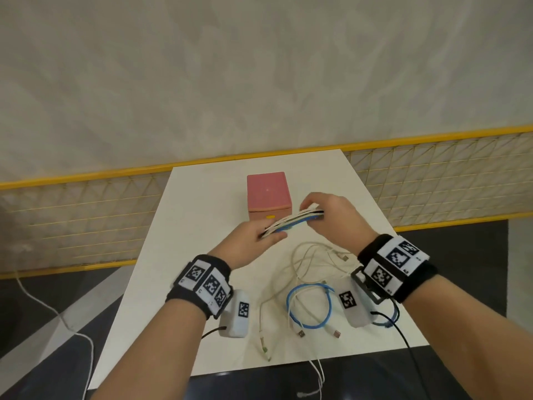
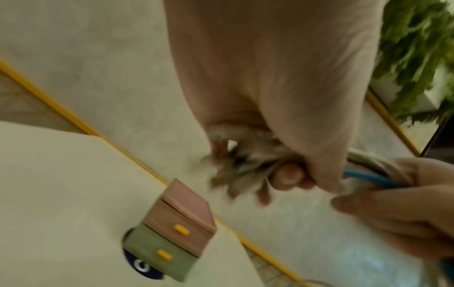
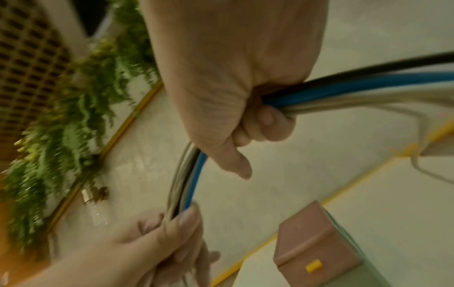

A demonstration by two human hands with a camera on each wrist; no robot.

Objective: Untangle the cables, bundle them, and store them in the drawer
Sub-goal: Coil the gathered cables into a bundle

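Note:
A bundle of white, blue and black cables [image 1: 291, 222] is held above the table, in front of the small drawer box [image 1: 268, 194]. My left hand [image 1: 269, 234] grips its near-left end and my right hand [image 1: 311, 210] its far-right end. In the left wrist view the fingers curl round blurred cable ends [image 2: 245, 169]. The right wrist view shows the looped bundle [image 3: 331, 93] passing through my right fist. The box has a pink drawer [image 2: 181, 223] above a green one [image 2: 157, 254], both shut.
Loose on the white table [image 1: 184, 298] lie a blue cable loop [image 1: 310, 306] and tangled white cables [image 1: 302, 261], near the front edge between my wrists. A yellow-railed mesh fence [image 1: 86, 215] runs behind the table. One white cable [image 1: 317, 370] hangs over the front edge.

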